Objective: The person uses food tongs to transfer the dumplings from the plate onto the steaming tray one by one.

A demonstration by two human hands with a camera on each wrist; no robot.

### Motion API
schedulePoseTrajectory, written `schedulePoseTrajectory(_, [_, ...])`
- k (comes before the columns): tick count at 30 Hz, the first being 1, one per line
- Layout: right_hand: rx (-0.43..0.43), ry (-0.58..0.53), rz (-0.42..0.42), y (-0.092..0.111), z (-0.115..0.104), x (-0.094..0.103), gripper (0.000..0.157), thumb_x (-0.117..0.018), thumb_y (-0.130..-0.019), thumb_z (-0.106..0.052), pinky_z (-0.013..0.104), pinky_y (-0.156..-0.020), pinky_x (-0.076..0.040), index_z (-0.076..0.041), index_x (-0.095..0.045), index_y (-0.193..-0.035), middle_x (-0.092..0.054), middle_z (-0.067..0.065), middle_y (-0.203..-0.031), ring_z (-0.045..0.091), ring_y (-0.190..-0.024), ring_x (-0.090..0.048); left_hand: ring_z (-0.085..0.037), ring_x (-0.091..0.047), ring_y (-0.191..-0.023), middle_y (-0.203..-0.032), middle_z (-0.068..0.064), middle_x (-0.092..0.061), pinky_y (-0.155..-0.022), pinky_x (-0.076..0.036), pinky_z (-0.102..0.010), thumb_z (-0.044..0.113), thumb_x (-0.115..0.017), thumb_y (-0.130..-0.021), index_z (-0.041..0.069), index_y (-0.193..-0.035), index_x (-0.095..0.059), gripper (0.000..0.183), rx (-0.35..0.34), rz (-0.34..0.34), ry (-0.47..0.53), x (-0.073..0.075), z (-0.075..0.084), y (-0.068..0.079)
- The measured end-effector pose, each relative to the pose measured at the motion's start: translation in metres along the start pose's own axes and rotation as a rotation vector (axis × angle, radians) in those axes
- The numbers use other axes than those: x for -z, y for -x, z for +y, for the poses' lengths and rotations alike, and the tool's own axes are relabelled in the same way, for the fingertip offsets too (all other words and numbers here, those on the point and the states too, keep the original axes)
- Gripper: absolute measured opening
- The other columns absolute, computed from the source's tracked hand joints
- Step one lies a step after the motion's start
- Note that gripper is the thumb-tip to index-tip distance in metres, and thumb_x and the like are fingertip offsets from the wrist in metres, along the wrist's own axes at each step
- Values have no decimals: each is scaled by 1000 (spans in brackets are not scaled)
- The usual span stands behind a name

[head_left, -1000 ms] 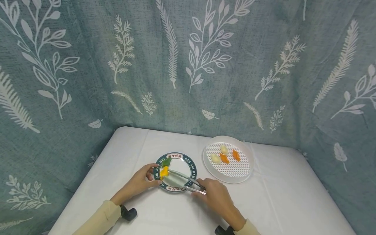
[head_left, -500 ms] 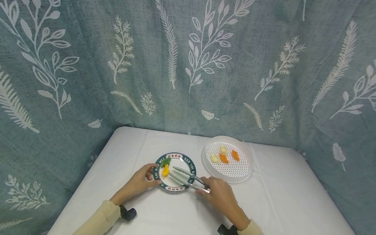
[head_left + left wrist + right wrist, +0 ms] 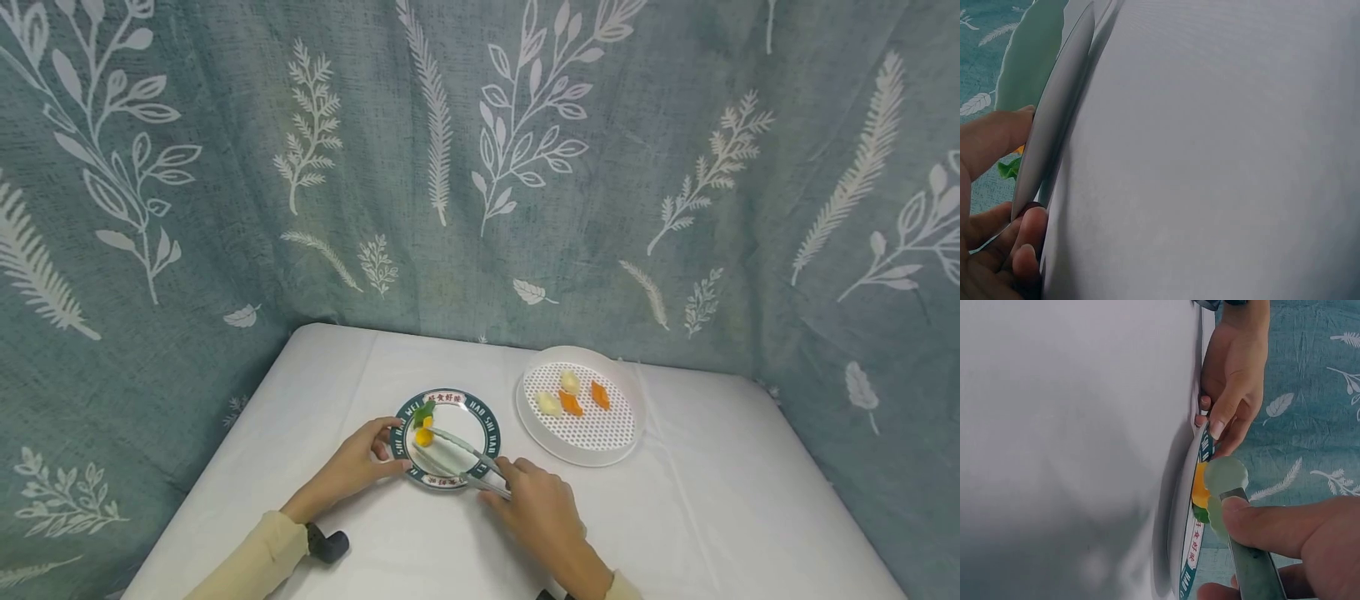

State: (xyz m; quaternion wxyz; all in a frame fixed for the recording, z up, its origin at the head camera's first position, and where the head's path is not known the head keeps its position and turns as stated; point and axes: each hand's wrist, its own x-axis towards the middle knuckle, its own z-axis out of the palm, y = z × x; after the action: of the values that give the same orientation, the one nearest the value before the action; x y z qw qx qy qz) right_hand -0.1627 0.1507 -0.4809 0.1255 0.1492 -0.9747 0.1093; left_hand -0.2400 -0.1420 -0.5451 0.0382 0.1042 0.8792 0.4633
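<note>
On the white table lies a round plate (image 3: 489, 421) with a dark green lettered rim. My left hand (image 3: 365, 457) pinches its left edge, thumb above and fingers curled at the rim, as the left wrist view shows. A small yellow piece of food (image 3: 424, 437) and a green leafy piece (image 3: 423, 412) sit on the plate's left side. My right hand (image 3: 542, 510) grips metal tongs (image 3: 480, 457) with pale green tips. The tongs' arms are spread over the plate, one tip right at the yellow piece. In the right wrist view the thumb (image 3: 1260, 519) presses on the tongs' handle.
Right of the plate stands a round white steamer tray (image 3: 632, 417) with a perforated base. In it are two cream pieces (image 3: 549, 404) and two orange pieces (image 3: 600, 395). A leaf-patterned teal curtain (image 3: 465, 250) hangs behind the table's back edge.
The tongs drew back right from the yellow piece, then returned left to it with the right hand. The yellow piece has turned slightly. The left hand stays at the plate's rim.
</note>
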Motion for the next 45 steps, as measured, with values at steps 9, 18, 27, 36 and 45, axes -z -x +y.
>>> schedulePoseTrajectory(9, [-7,29,-6,5,11,10,45,-86,-80,-45,25,-48,-35,-15,-76,-113,-55,-10,-70,7,-54,-41,-14,-53,-87,-111,-1,-60,-74,-46,-33,31,-89,-81,13,-144,-54,74,11,1,-10,0,2,0])
schedulePoseTrajectory(18, [-49,-47,-54,-1,24,14,38,-89,-77,-41,25,-49,-36,-16,-78,-104,-51,-13,-66,7,-57,-43,-15,-53,-86,-110,-1,-60,-75,-46,-33,31,-89,-81,14,-143,-55,73,13,9,-13,0,0,1])
schedulePoseTrajectory(27, [-121,-270,-170,-7,28,13,33,-87,-81,-42,25,-50,-33,-16,-80,-100,-47,-11,-60,7,-57,-43,-14,-53,-87,-112,-1,-60,-76,-46,-33,33,-88,-82,14,-144,-54,73,15,8,-11,-1,0,1])
schedulePoseTrajectory(36, [-142,-301,-194,-10,34,14,26,-86,-81,-41,25,-50,-30,-19,-78,-93,-44,-10,-54,8,-53,-40,-14,-53,-86,-112,-1,-61,-76,-46,-33,30,-89,-81,13,-143,-55,73,15,14,-19,1,2,2])
schedulePoseTrajectory(45, [-244,-424,-259,-16,37,8,44,-85,-81,-47,28,-52,-39,-12,-80,-107,-58,-7,-62,11,-57,-51,-14,-53,-88,-112,-1,-61,-76,-46,-33,32,-89,-81,13,-143,-55,73,22,2,-13,1,2,1])
